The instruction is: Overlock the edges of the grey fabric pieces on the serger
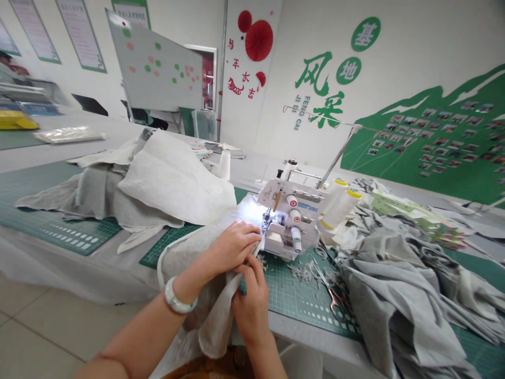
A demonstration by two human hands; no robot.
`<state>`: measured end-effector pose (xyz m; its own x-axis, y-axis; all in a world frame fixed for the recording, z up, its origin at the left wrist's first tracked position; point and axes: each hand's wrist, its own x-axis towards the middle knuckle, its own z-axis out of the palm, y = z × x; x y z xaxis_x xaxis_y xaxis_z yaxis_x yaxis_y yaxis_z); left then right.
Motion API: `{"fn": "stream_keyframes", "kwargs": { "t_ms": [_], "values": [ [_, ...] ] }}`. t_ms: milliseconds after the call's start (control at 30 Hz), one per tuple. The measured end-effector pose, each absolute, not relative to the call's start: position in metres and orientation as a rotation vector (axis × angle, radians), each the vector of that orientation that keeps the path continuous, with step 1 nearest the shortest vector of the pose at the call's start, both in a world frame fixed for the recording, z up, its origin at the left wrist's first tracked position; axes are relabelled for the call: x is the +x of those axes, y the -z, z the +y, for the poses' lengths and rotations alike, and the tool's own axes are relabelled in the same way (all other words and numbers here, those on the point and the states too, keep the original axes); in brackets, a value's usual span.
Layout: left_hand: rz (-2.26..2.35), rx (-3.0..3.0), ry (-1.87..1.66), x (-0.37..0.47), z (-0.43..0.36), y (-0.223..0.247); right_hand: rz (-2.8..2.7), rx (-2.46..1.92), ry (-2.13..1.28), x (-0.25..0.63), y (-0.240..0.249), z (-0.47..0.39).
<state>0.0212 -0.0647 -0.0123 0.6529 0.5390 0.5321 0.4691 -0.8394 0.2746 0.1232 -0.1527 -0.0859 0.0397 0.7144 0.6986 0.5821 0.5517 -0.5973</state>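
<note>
A white overlock sewing machine (294,210) stands on the table, its lamp lighting the needle area. Light grey fabric (189,252) runs up to its presser foot from the left and hangs over the table's front edge. My left hand (236,245), with a pale bangle on the wrist, lies on the fabric close to the foot, fingers stretched toward the machine. Just below it, my right hand (252,295) pinches the fabric's edge between thumb and fingers. The fingertips of both hands nearly meet.
Scissors (333,295) and thread scraps (305,273) lie right of the machine on a green cutting mat (282,295). Piled grey fabric (402,295) covers the right side; more cloth (173,179) lies left. Thread cones (343,205) stand behind. A person (10,68) sits far left.
</note>
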Motion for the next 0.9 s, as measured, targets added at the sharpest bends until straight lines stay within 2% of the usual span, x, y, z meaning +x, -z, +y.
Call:
{"fn": "stream_keyframes", "kwargs": {
  "t_ms": [333, 600, 700, 900],
  "values": [
    [0.876, 2.735, -0.874, 0.022, -0.066, 0.004, -1.679, -1.171, -0.081, 0.123, 0.079, -0.154],
    [1.097, 2.713, -0.911, 0.032, -0.08, 0.008, -1.674, -1.19, 0.012, 0.117, 0.088, -0.156],
    [1.145, 2.687, -0.93, 0.034, -0.085, 0.01, -1.665, -1.139, -0.054, 0.117, 0.089, -0.156],
    [1.252, 2.766, -0.885, 0.036, -0.095, 0.012, -1.621, -0.997, -0.397, 0.135, 0.086, -0.168]
  ]
}}
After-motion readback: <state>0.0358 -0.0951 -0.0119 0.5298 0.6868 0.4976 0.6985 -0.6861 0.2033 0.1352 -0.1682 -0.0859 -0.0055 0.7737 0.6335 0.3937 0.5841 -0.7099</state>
